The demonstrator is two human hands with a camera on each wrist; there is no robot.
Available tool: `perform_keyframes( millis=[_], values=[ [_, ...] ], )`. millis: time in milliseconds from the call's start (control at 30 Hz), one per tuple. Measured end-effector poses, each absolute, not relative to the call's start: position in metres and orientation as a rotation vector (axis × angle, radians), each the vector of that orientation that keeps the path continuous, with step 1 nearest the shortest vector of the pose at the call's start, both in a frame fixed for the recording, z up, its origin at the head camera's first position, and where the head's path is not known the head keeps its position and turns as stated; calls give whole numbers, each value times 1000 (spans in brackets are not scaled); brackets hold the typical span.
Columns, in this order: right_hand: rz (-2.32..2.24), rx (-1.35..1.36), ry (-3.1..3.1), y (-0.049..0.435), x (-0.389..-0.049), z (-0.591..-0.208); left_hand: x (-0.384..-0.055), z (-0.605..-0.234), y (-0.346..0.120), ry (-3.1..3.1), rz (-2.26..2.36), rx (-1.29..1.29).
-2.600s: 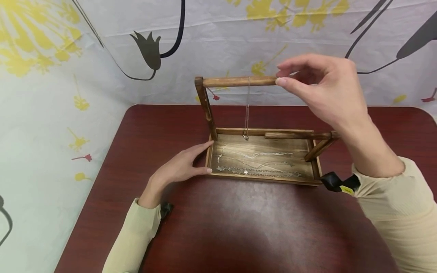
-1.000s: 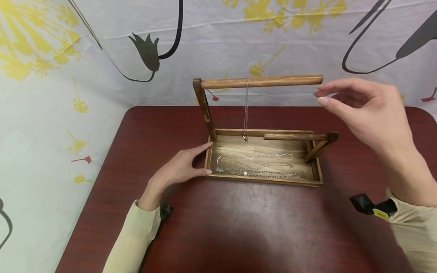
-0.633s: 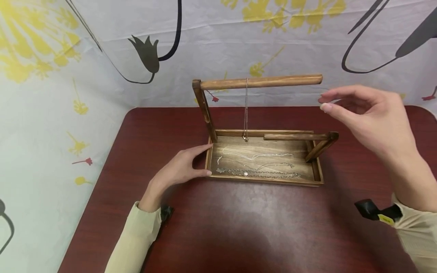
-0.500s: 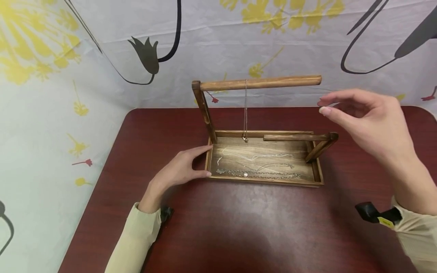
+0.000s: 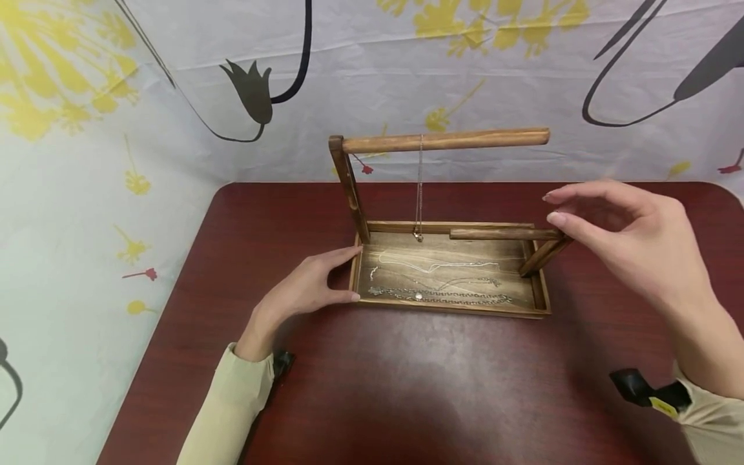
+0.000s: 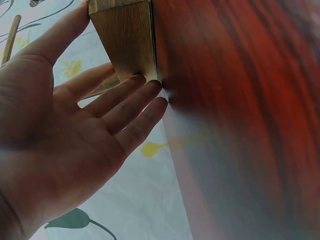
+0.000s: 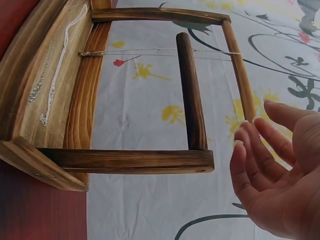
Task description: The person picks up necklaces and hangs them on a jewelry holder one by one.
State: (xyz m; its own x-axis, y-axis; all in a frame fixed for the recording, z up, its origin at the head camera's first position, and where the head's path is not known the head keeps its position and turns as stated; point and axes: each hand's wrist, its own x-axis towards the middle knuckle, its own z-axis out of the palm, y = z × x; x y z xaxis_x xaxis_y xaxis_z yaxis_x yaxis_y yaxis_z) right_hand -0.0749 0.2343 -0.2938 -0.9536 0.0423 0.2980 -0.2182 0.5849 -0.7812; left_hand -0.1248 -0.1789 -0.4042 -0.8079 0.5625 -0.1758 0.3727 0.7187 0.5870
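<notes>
A wooden jewelry stand has a shallow tray (image 5: 453, 311), a tall bar (image 5: 488, 139) on a left post and a lower bar (image 5: 494, 234) on a right post. One fine necklace (image 5: 418, 236) with a small pendant hangs from the tall bar. Several chain necklaces (image 5: 447, 299) lie stretched across the tray floor. My left hand (image 5: 305, 281) rests its extended thumb and fingers against the tray's left end. My right hand (image 5: 639, 242), fingers loosely bent and holding nothing, overlaps the lower bar's post end; the right wrist view shows it apart from that corner (image 7: 202, 162).
The stand sits on a dark red-brown table (image 5: 442, 387) with rounded back corners. Behind and to the left hangs a pale cloth (image 5: 192, 116) printed with yellow and grey flowers. The tall bar's free end (image 5: 546, 135) juts out unsupported above the right side.
My right hand has let go of the tall bar's free end, drawn off to the right, and come down to the lower bar's level. The left hand and the necklaces stay put.
</notes>
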Motion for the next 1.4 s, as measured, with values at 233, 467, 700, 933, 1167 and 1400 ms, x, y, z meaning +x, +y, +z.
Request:
perform_keyframes(
  millis=[233, 467, 700, 933, 1167, 1400],
  values=[
    [1281, 175, -2542, 233, -68, -301, -124, -402, -182, 2579, 755, 698],
    [1337, 214, -2549, 232, -59, -306, -124, -403, -181, 2561, 772, 672],
    [1354, 326, -2527, 233, -56, -314, -122, -405, -179, 2536, 789, 670],
    [1375, 354, -2542, 230, -55, -319, -123, -405, -179, 2508, 790, 655],
    [1336, 342, -2610, 227, -54, -327, -125, -405, -179, 2504, 795, 650],
    [1326, 345, -2652, 226, -53, -336, -126, -405, -179, 2509, 789, 667]
  ],
)
